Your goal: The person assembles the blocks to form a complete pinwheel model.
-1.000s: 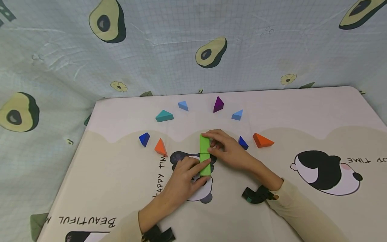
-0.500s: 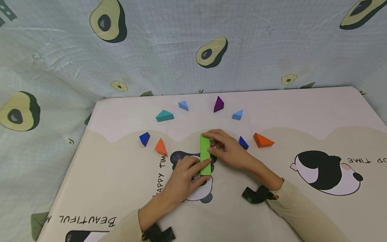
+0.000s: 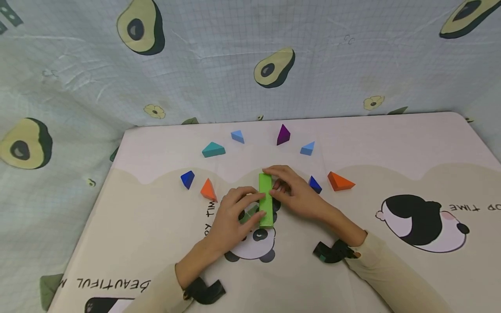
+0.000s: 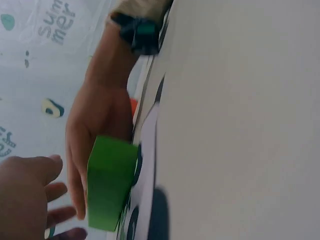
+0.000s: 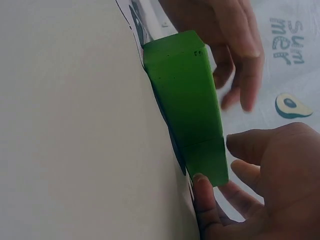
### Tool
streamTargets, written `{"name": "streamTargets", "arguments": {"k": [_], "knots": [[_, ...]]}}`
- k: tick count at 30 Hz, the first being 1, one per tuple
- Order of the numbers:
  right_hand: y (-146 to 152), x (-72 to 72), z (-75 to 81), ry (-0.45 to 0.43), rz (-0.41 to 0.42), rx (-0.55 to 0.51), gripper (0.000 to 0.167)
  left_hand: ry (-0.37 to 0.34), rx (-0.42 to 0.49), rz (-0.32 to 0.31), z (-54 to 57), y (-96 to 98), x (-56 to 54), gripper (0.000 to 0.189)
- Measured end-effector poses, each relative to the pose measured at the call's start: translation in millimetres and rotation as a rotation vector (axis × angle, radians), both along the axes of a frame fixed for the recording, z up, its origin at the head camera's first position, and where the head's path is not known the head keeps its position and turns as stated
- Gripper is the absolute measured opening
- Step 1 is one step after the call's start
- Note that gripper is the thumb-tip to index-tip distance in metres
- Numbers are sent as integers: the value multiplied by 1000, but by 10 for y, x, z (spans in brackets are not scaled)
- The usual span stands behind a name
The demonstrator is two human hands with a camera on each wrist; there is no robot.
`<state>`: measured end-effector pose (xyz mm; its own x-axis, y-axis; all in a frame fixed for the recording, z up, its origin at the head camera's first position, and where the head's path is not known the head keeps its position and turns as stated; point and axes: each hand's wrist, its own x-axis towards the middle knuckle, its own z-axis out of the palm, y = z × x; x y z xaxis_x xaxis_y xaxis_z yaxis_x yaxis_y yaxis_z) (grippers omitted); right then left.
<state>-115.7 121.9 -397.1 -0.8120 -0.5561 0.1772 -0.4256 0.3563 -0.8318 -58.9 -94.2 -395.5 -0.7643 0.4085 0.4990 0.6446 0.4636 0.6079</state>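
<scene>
A long green block [image 3: 265, 204] lies in the middle of the table; the right wrist view shows a thin seam across it. My right hand [image 3: 295, 193] holds its far part, with one finger at the far end and the thumb at the right side. To the left of the block hovers my left hand [image 3: 235, 215], fingers spread and bent loosely, holding nothing. In the left wrist view, the thumb and fingers of the left hand [image 4: 30, 195] stand apart from the green block [image 4: 111, 182]. A greenish patch shows between them in the head view; I cannot tell what it is.
Around the hands lie a teal prism [image 3: 213, 149], light blue prisms [image 3: 237, 136], a purple piece [image 3: 283, 135], dark blue pieces [image 3: 187, 179] and orange pieces [image 3: 341, 181]. The cream tablecloth [image 3: 148, 230] bears printed animals. An avocado-print curtain [image 3: 211, 52] hangs behind.
My left hand has let go of the green block's near part and moved slightly up and left, its fingers spreading. My right hand has stayed at the far part, its finger shifting slightly.
</scene>
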Motion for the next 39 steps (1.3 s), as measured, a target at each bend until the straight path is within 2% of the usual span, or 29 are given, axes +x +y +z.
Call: {"name": "streamTargets", "arguments": {"k": [3, 7, 15, 22, 26, 30, 39], "knots": [[-7, 12, 19, 4, -15, 6, 47, -26, 32, -34, 7, -14, -78, 34], [-12, 35, 62, 32, -38, 12, 44, -64, 41, -60, -35, -32, -115, 36], [90, 71, 313, 81, -100, 17, 41, -155, 94, -126, -104, -20, -115, 37], [355, 78, 457, 174, -155, 23, 43, -189, 126, -129, -114, 2, -96, 35], [520, 98, 467, 236, -213, 73, 42, -198, 148, -134, -135, 1, -91, 34], [638, 146, 445, 255, -270, 132, 36, -196, 153, -140, -132, 0, -92, 34], [732, 217, 354, 245, -284, 178, 35, -203, 157, -161, -143, -6, -120, 35]]}}
